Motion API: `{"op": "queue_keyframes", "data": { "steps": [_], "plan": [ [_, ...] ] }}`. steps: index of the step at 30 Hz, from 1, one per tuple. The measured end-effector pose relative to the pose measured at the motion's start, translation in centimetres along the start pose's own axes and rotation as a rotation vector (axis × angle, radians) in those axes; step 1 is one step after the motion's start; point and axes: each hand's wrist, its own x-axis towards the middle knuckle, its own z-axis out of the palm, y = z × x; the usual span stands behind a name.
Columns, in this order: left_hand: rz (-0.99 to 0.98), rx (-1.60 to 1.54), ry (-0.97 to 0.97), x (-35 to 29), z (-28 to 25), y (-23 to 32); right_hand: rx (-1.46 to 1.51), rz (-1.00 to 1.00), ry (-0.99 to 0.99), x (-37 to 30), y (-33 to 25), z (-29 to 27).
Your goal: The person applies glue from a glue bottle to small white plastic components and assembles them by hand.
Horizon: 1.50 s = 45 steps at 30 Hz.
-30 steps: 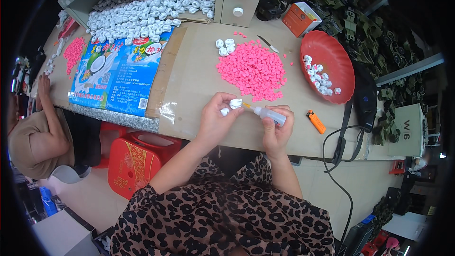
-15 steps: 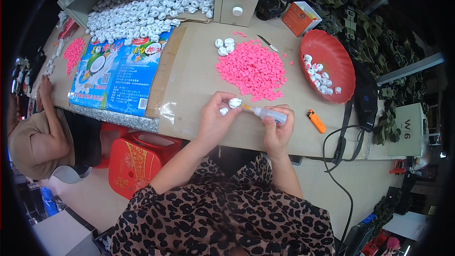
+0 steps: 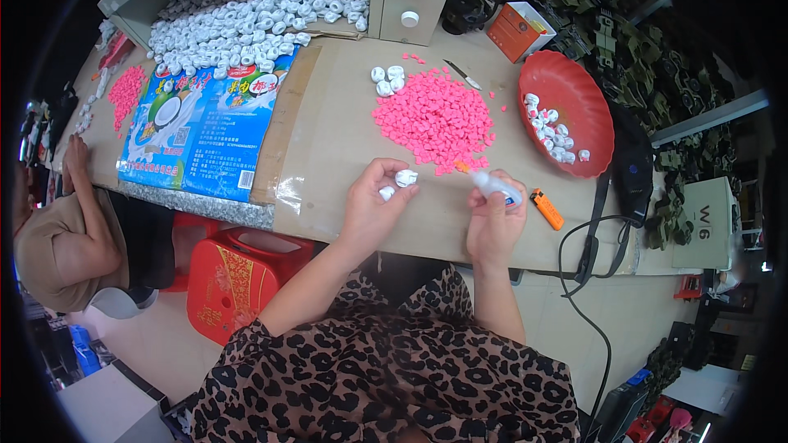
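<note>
The small white piece [image 3: 405,178] was at the tips of my left hand [image 3: 368,207], pinched between thumb and fingers over the table [image 3: 328,127]. A second white piece [image 3: 387,193] sat farther back in the same hand, toward my palm; I cannot tell how firmly it was held. My right hand [image 3: 495,226] was closed around a clear squeeze bottle [image 3: 499,189], its orange tip [image 3: 462,167] aimed up and left, apart from the white piece. That tip showed against the near edge of a heap of pink bits [image 3: 435,119]; whether it touched them I cannot tell.

At the heap's far left edge stood a little cluster of white pieces [image 3: 386,80], and beyond its right side lay a slim pointed tool [image 3: 464,74]. Just right of my right hand lay an orange tool [image 3: 547,209]. Farther off, a red scalloped bowl [image 3: 566,74] held more white pieces, some with pink on them, near an orange and white box [image 3: 517,33].

To my left a blue printed sheet [image 3: 197,131] covered part of the table, below a big pile of white and grey pieces [image 3: 254,29]. Past it, a co-worker's arm [image 3: 94,226] rested at the table's edge.
</note>
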Motion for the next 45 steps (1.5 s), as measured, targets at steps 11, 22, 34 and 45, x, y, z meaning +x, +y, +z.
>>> {"op": "queue_keyframes", "data": {
  "steps": [11, 22, 34, 45],
  "plan": [
    [-0.091, -0.144, -0.033, -0.2, -0.4, 0.6, -0.391, 0.175, -0.041, 3.1, -3.7, -2.7],
    [-0.222, -0.253, -0.06, 0.1, -0.4, 1.9, -0.953, 0.213, -0.297, 4.9, -3.4, -4.0],
    [-0.273, -0.385, -0.186, 0.0, -0.5, 1.5, -1.353, -0.216, -0.515, 5.7, -1.7, -2.9],
    [-0.198, -0.274, -0.236, -0.6, -0.6, 0.9, -0.349, 0.392, -0.203, 1.4, -1.7, 0.5]
  ]
}}
